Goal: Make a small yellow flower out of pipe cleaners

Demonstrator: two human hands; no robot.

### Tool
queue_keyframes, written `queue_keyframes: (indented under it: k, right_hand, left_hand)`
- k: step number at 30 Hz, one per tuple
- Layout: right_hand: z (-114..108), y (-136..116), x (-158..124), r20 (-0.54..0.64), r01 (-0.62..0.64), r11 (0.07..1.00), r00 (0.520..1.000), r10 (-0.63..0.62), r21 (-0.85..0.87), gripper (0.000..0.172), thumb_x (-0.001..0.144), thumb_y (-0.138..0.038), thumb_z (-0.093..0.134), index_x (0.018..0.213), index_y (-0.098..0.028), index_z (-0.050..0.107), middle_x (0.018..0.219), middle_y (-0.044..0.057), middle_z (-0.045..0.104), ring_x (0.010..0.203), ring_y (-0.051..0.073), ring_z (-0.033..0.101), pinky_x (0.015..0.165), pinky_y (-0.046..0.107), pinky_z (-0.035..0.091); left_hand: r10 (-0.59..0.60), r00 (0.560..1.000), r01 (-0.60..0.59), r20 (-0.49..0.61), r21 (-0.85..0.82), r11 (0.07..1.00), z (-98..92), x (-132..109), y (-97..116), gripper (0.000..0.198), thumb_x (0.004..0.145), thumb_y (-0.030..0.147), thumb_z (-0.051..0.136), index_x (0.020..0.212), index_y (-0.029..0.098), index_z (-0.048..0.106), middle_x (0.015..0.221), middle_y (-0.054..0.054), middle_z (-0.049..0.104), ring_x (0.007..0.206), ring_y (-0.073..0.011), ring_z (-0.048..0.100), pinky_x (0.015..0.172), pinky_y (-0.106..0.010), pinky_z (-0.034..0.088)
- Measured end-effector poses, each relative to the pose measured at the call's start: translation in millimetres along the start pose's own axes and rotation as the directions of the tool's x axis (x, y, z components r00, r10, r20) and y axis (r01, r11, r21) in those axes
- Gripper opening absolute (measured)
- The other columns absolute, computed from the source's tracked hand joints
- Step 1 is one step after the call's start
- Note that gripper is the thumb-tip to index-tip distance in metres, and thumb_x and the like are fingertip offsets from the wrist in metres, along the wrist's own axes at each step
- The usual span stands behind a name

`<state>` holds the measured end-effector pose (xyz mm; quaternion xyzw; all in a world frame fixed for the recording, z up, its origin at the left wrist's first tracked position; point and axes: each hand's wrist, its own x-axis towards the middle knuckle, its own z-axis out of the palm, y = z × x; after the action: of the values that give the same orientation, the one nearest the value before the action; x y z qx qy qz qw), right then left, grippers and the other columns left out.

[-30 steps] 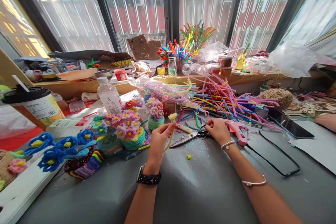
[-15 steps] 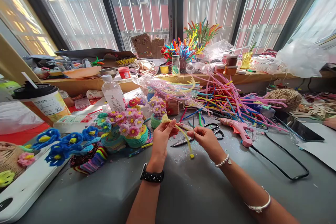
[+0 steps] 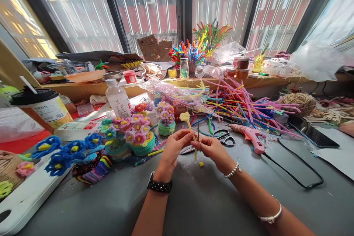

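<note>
While the left hand (image 3: pixel 172 150) pinches the yellow flower (image 3: pixel 184 117), now straighter, the right (image 3: pixel 215 151) grips a tool (image 3: pixel 198 129).

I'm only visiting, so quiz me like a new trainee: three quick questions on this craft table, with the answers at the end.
1. True or false: the pink glue gun is lying on the grey table.
2. Where is the dotted black watch strap worn?
A) right wrist
B) left wrist
C) both wrists
3. Fill in the colour: the flower standing above the fingers of the left hand is ____.

Key: 1. True. 2. B. 3. Yellow.
</note>
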<state>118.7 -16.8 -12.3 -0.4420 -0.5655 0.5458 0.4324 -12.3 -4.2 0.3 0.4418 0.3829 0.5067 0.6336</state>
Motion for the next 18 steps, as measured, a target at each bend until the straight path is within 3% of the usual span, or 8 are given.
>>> queue_keyframes:
  k: [2,12,18]
  right_hand:
    - [-1.2,-0.5,-0.5,0.015,-0.018,1.000,1.000,0.018,0.018,0.034,0.061,-0.043,0.061,0.050,-0.016,0.043,0.047,-0.007,0.026,0.045,0.006,0.019,0.044,0.022,0.014]
    - [-0.4,0.9,0.0,0.063,-0.065,0.998,0.996,0.065,0.001,0.035,0.059,-0.043,0.062,0.048,-0.016,0.043,0.046,-0.007,0.025,0.044,0.006,0.018,0.044,0.023,0.013]
    - [-6.1,1.1,-0.7,0.149,-0.088,0.994,0.986,0.078,0.060,0.039,0.062,-0.042,0.061,0.047,-0.017,0.034,0.045,-0.008,0.021,0.043,0.005,0.014,0.043,0.024,0.009]
  left_hand:
    - [-0.006,1.000,0.006,-0.003,-0.013,1.000,0.4,-0.6,0.5,0.017,0.060,0.025,0.065,0.071,0.012,0.060,0.067,-0.002,0.063,0.065,-0.0114,0.058,0.066,-0.023,0.045]
    - [0.122,0.969,-0.149,-0.216,-0.116,0.982,-4.4,2.8,-1.4,0.014,0.061,0.022,0.063,0.072,0.014,0.059,0.063,0.002,0.061,0.058,-0.0064,0.056,0.060,-0.017,0.044]
    - [0.041,0.988,-0.069,-0.152,-0.181,0.981,-6.7,1.8,-0.1,0.014,0.061,0.022,0.064,0.073,0.016,0.061,0.067,0.002,0.061,0.061,-0.0059,0.056,0.062,-0.016,0.044]
